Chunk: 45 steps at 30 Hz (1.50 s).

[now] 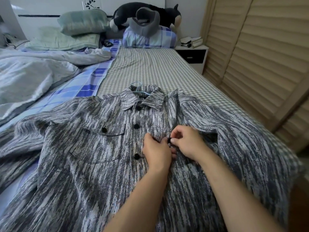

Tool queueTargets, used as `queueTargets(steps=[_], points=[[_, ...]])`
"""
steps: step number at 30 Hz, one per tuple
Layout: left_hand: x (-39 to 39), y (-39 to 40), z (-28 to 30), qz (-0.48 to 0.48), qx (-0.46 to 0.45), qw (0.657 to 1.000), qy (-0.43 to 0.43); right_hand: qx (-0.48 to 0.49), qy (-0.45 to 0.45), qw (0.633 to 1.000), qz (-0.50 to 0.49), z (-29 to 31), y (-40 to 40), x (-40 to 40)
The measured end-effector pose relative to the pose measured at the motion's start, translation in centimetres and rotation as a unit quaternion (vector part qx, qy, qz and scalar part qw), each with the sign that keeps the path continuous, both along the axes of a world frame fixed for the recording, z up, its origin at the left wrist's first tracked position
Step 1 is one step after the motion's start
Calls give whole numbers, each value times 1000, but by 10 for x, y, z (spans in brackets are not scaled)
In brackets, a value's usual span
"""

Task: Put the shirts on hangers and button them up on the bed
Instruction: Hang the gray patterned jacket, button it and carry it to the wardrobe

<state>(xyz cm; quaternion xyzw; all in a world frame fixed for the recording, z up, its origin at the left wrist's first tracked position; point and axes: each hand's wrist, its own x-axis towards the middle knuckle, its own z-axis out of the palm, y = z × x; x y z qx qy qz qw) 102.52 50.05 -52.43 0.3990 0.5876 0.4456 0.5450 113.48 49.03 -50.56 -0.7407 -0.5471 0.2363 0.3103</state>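
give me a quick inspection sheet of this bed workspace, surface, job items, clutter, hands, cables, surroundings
Surface: grey-and-white checked bed sheet, with a blue plaid sheet to its left.
Job's things: grey streaked button-up shirt lying flat, front up; light blue hanger hook shows at the collar; three black placket buttons visible.
Clutter: rumpled pale duvet, green pillows, black plush toy, plaid pillow.
Hands: left hand and right hand both pinch the shirt at its right chest pocket, around a small black button.
Cables: nothing seen.
Surroundings: beige louvred doors at right, white nightstand with books.
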Motion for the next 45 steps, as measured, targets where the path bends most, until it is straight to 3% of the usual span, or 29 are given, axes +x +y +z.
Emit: queueTargets(steps=[7, 11, 14, 15, 17, 18, 19, 21, 22, 23, 25, 27, 30, 32, 36, 39, 45], points=[[-1, -3, 5, -20, 10, 1000, -15, 2, 109, 993, -46, 1, 10, 3], [-8, -10, 19, -81, -17, 997, 11, 19, -33, 996, -74, -2, 8, -10], [-40, -14, 43, -163, -80, 978, -99, 77, -94, 991, -56, 2, -4, -10], [-58, -16, 51, -180, -63, 977, -95, 90, -144, 984, -52, 4, -9, -6], [-101, -16, 67, -181, 62, 979, 70, 49, -203, 976, -66, 11, -17, 3], [-125, -12, 70, -161, 144, 957, 195, -2, -197, 977, -81, 14, -21, 7], [-150, -5, 68, -149, 209, 910, 324, -61, -187, 977, -84, 15, -22, 9], [-193, 13, 49, -184, 234, 783, 546, -143, -209, 966, -58, 9, -23, 11], [-208, 20, 37, -218, 202, 734, 611, -161, -220, 961, -44, 7, -21, 13], [-219, 27, 24, -246, 164, 713, 635, -176, -220, 959, -40, 8, -19, 15], [-226, 30, 11, -269, 118, 714, 636, -212, -222, 950, -49, 14, -12, 22], [-220, 28, 10, -264, 132, 722, 626, -252, -251, 931, -79, 19, -1, 30], [-221, 25, 11, -261, 141, 715, 633, -321, -371, 868, -81, 34, 19, 6], [-222, 27, 7, -265, 146, 703, 644, -272, -448, 850, -44, 46, 34, -22], [-221, 40, 13, -269, 186, 655, 681, 3, -483, 875, 39, 59, 80, -56], [-225, 53, 15, -273, 222, 633, 689, -16, -400, 912, 92, 47, 125, -61], [-230, 50, 14, -236, 240, 688, 643, -74, -345, 927, 123, 24, 198, -48]])
